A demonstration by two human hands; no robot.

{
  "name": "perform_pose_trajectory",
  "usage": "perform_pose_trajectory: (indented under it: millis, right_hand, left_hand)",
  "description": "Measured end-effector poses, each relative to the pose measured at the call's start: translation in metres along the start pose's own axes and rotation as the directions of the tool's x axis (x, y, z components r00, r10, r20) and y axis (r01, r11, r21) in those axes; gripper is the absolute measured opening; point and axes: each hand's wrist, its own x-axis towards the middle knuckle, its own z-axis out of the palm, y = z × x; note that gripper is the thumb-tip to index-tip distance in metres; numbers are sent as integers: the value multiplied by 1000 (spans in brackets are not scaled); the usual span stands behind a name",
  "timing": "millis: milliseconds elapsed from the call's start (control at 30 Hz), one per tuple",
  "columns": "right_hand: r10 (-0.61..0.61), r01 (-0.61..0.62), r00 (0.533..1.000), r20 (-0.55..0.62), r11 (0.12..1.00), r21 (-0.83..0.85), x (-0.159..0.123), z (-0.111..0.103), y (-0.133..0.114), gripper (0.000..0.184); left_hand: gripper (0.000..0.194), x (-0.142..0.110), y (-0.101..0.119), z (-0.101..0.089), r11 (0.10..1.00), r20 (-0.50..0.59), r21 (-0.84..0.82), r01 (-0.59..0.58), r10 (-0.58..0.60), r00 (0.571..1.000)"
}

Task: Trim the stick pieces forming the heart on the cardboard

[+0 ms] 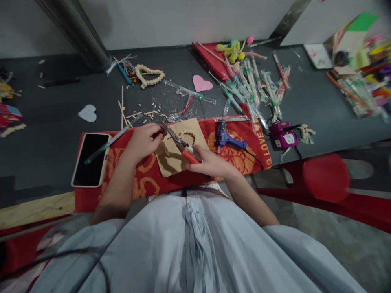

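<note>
The right hand (210, 162) is closed around the red handles of pliers (180, 143). The left hand (145, 140), fingers curled, pinches something small at the plier tips above a tan card (174, 160) at the tabletop's (45, 122) near edge.

Red-handled pliers (183, 147) over tan cardboard (175, 156); red cloth (238, 150) with orange pattern; blue glue gun (224, 137) at three o'clock; pink heart (201, 84) at twelve.

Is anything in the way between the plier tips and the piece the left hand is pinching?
Nothing visible. The pliers, held in the right hand, reach across the cardboard to the left hand; the piece itself is too small to see.
</note>
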Motion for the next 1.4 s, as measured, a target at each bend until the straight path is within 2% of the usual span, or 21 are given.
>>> perform_pose_trajectory:
  millis: [133,333,533,667,800,967,1133,1400]
  right_hand:
    - [-35,35,999,-2,998,58,2,-1,2,32]
    - [-50,52,998,-30,997,51,2,0,1,30]
    - [-71,71,997,13,997,20,2,-3,0,26]
    - [-88,81,992,-86,993,-82,0,-1,-3,21]
    - [-77,44,974,-215,987,-153,-3,4,-7,32]
    - [-99,33,959,-265,969,-245,-5,6,-9,36]
    - [-142,71,957,-252,960,-271,-6,3,-6,34]
    - [-178,117,964,-199,952,-284,-6,-1,-4,26]
  left_hand:
    - [21,0,0,-1,1000,14,2,4,-4,1000]
    - [18,1,2,3,999,-2,25,35,-35,999]
    - [20,0,2,10,999,-108,-25,39,-42,993]
    - [23,-2,3,10,997,-150,-71,34,-44,988]
    - [22,-2,6,10,996,-168,-87,36,-50,984]
    - [16,-3,6,14,979,-186,-201,31,-69,980]
    - [16,-4,7,14,954,-151,-298,19,-67,986]
    - [19,-4,9,11,956,-129,-294,6,-46,991]
